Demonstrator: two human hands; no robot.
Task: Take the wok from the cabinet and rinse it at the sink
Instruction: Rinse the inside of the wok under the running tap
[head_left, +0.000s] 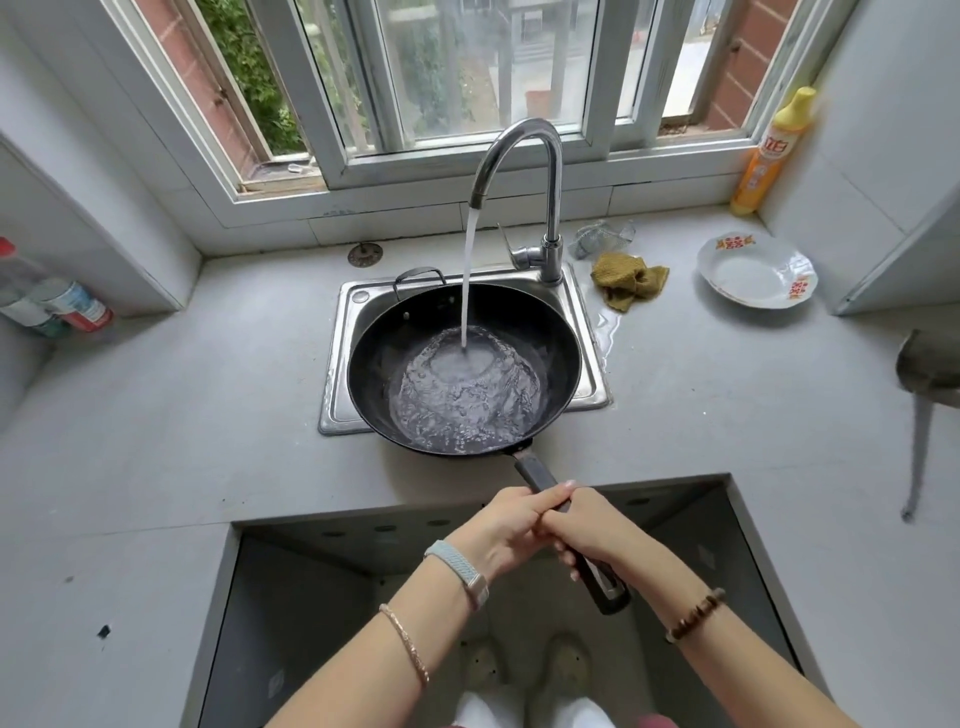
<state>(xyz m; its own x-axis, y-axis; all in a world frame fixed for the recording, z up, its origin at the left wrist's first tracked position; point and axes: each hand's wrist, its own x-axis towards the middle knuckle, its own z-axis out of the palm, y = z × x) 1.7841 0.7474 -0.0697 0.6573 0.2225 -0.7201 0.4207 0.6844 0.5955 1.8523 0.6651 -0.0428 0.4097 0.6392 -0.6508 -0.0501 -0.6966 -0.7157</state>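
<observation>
The left hand (506, 525) and right hand (587, 530) clasp the long dark handle (535, 475), which runs forward to the black round metal wok (379, 358).

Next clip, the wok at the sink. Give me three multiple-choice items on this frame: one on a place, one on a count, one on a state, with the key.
1. Where does the crumpled olive-green cloth lie?
A. on the grey counter, right of the stainless-steel sink
B. on the windowsill
C. on the white plate

2. How many hands grip the long dark handle of the round black wok?
A. none
B. one
C. two

3. What state is the curved chrome tap in?
A. shut off
B. running into the wok
C. running beside the wok

1 A: the cloth lies on the counter by the sink's right rim.
2 C: the left hand and the right hand both wrap round the handle.
3 B: the stream of water falls into the wok and pools there.
</observation>
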